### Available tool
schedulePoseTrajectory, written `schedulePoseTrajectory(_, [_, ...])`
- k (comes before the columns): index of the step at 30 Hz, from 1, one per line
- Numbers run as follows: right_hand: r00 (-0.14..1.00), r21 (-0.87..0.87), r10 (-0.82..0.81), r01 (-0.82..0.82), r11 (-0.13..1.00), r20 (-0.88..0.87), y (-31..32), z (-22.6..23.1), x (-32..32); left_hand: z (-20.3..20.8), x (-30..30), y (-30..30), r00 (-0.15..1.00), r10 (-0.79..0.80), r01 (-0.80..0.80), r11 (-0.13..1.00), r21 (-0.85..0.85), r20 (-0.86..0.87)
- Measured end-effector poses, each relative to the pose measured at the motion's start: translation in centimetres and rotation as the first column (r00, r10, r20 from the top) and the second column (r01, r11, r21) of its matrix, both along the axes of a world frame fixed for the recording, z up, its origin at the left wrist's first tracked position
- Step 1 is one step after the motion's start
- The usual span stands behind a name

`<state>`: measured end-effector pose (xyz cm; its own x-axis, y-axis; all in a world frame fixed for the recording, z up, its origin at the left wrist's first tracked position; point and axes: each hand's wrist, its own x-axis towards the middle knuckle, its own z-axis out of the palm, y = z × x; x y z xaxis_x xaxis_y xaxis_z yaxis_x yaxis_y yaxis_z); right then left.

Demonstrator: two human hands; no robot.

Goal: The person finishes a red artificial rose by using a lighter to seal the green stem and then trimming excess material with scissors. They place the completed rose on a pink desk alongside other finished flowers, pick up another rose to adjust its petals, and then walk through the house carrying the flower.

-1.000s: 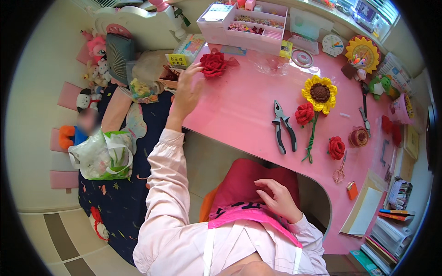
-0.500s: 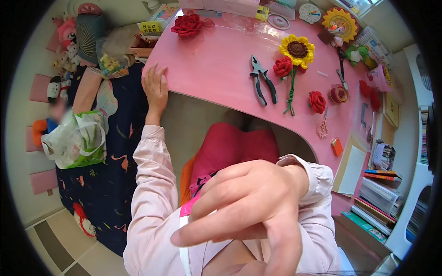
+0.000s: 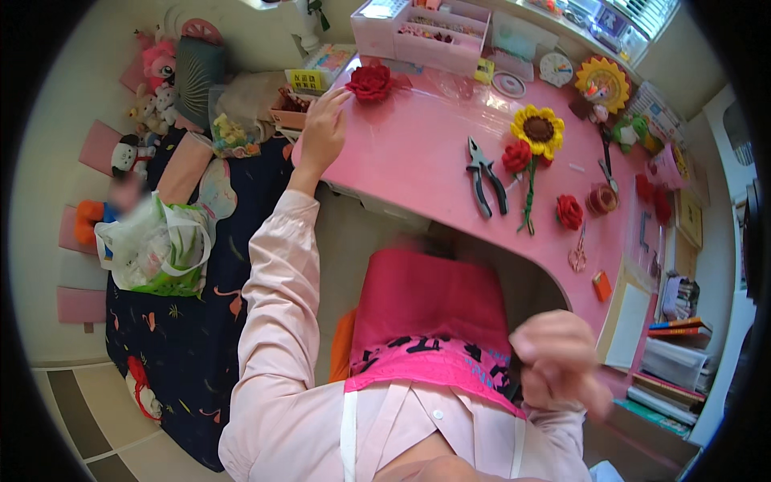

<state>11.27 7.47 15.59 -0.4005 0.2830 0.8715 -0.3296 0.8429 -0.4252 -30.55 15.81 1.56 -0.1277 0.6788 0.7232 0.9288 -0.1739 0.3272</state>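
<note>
My left hand (image 3: 324, 132) is stretched over the left edge of the pink table (image 3: 401, 153), fingers extended and nothing seen in them. Just beyond its fingertips lies a dark red fabric rose (image 3: 370, 83) with a sheer ribbon. My right hand (image 3: 562, 353) hangs in the air in front of my body, at the right of my pink apron (image 3: 434, 313); motion blurs its fingers. On the table lie grey and black pliers (image 3: 487, 178), a crocheted sunflower (image 3: 537, 132) with a small red rose (image 3: 516, 157) on a green stem, and another red crocheted rose (image 3: 569, 211).
Small scissors (image 3: 577, 259), an orange box (image 3: 602, 285) and a ribbon roll (image 3: 601, 199) lie at the table's right. A pink compartment organizer (image 3: 440, 48) stands at the back. Left, a bed (image 3: 233, 345) holds a green and white bag (image 3: 161, 253). Books stand at right.
My left hand has moved from the table's left edge toward the dark red rose. My right hand has dropped back from close in front of the camera to the right. The view has shifted.
</note>
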Motion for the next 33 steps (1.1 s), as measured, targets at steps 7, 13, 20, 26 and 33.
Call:
schedulePoseTrajectory(7, [0.840,-0.156,0.044,0.049,0.987,0.540,5.5,-7.5,-0.2,-1.0,-6.7,11.0,0.827,-0.151,-0.047,0.941,-0.334,-0.541])
schedulePoseTrajectory(13, [0.773,-0.403,0.095,0.218,0.889,0.628,8.9,-9.3,-0.8,2.1,-0.2,10.1,0.969,-0.029,-0.072,0.918,-0.390,-0.247])
schedulePoseTrajectory(20, [0.575,-0.407,-0.164,0.726,0.554,0.802,10.2,-3.7,3.2,2.5,7.7,-0.2,0.804,0.140,0.190,0.861,-0.472,0.578])
schedulePoseTrajectory(26, [0.514,-0.557,-0.370,0.831,-0.010,0.774,13.5,-6.7,7.0,9.2,21.6,2.3,0.588,0.007,0.707,0.481,-0.518,0.809])
schedulePoseTrajectory(33, [0.288,-0.311,-0.311,0.950,-0.027,0.906,17.4,-11.1,5.1,8.3,26.6,6.4,0.442,0.185,0.869,0.156,-0.470,0.878])
